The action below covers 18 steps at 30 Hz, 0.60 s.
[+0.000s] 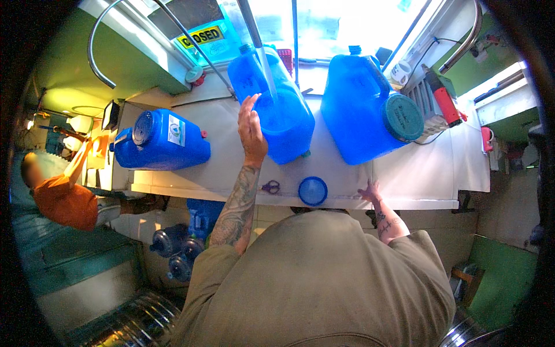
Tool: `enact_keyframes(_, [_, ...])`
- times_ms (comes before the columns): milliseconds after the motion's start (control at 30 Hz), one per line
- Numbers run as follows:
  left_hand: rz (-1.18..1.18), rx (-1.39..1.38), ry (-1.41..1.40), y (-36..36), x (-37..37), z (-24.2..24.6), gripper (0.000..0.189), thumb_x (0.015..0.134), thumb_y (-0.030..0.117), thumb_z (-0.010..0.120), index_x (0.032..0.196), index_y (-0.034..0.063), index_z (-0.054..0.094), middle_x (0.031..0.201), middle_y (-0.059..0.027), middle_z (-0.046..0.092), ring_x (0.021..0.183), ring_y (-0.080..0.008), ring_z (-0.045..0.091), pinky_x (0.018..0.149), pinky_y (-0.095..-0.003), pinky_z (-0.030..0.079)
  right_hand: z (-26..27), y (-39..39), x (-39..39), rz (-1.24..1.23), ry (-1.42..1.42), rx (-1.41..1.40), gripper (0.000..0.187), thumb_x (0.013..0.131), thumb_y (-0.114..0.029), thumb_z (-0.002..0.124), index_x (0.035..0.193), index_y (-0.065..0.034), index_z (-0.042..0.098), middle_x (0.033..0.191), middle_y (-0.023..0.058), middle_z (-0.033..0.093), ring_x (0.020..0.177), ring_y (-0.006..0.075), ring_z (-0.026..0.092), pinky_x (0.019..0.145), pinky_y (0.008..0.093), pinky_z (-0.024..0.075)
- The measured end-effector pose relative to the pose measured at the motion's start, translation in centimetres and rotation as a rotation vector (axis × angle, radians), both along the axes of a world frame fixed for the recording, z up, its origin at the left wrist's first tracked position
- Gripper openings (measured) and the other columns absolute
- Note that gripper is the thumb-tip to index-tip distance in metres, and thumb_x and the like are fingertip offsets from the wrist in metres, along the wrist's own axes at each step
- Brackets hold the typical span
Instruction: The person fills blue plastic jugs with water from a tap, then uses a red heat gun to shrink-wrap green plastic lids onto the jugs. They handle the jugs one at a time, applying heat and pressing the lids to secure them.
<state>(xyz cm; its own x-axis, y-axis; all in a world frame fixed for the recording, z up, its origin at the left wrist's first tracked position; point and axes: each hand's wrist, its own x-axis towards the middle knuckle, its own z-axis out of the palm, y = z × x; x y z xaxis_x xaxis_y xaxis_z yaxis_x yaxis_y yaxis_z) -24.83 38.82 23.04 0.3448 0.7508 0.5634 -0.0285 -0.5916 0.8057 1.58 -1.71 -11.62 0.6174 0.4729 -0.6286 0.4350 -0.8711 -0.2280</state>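
My left hand (253, 134) lies along the rim of an open blue plastic water jug (288, 141), fingers extended and close together. From a metal spout (250, 24) above, a clear stream of water (266, 71) runs into the jug's wide mouth. My right hand (370, 191) rests on the counter's near edge, fingers spread and holding nothing. Between my arms are a round blue screw lid (312, 191) and dark-handled scissors (271, 187). A second blue jug (353, 126), capped with a dark green lid (404, 117), stands right of the open one.
A third blue jug (186, 149), lidded and labelled, stands left on the white counter (234, 182). At right are a red heat gun (444, 97) and a white mug (399, 71). Curved metal pipes (92, 47) overhang the counter. Another person (65, 199) works far left; large bottles (180, 264) sit below.
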Motion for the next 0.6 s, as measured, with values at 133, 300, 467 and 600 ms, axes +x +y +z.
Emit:
enact_keyframes(133, [0.014,-0.014,0.007,0.1,0.0,-0.1,0.043,0.105,0.023,0.034,0.131,-0.0003,0.060,0.137,-0.0167,0.059,0.138,-0.0338,0.044,0.116,-0.0450,0.031,-0.2,0.0,0.1,0.002,-0.002,-0.014,0.117,0.075,-0.060,0.077,0.159,-0.0044,0.017,0.155,0.0440,0.009,0.147,0.0563,0.013,0.120,0.0532,0.0243])
enact_keyframes(300, [0.022,0.009,0.013,0.2,0.0,-0.3,0.045,0.106,0.025,0.034,0.130,-0.0003,0.061,0.136,-0.0171,0.060,0.138,-0.0340,0.044,0.116,-0.0451,0.032,-0.6,0.0,0.4,0.005,0.009,0.009,0.116,0.076,-0.058,0.077,0.158,-0.0034,0.016,0.156,0.0439,0.008,0.147,0.0559,0.011,0.121,0.0528,0.0233])
enact_keyframes(467, [0.021,0.026,0.017,0.3,0.1,-0.5,0.045,0.106,0.025,0.033,0.131,-0.0008,0.060,0.136,-0.0171,0.060,0.138,-0.0347,0.044,0.116,-0.0457,0.032,1.2,0.6,-0.9,0.096,-0.077,0.011,0.096,0.080,-0.053,0.074,0.150,-0.0008,0.035,0.152,0.0356,0.031,0.141,0.0509,0.030,0.115,0.0532,0.0321])
enact_keyframes(600, [0.024,0.067,0.032,0.4,0.1,-0.5,0.045,0.105,0.023,0.032,0.131,-0.0014,0.059,0.136,-0.0173,0.060,0.138,-0.0355,0.044,0.116,-0.0463,0.032,6.0,7.1,-4.6,0.367,-0.137,0.421,0.060,0.089,-0.039,0.066,0.136,-0.0035,0.053,0.138,0.0242,0.054,0.125,0.0421,0.052,0.106,0.0504,0.0430])
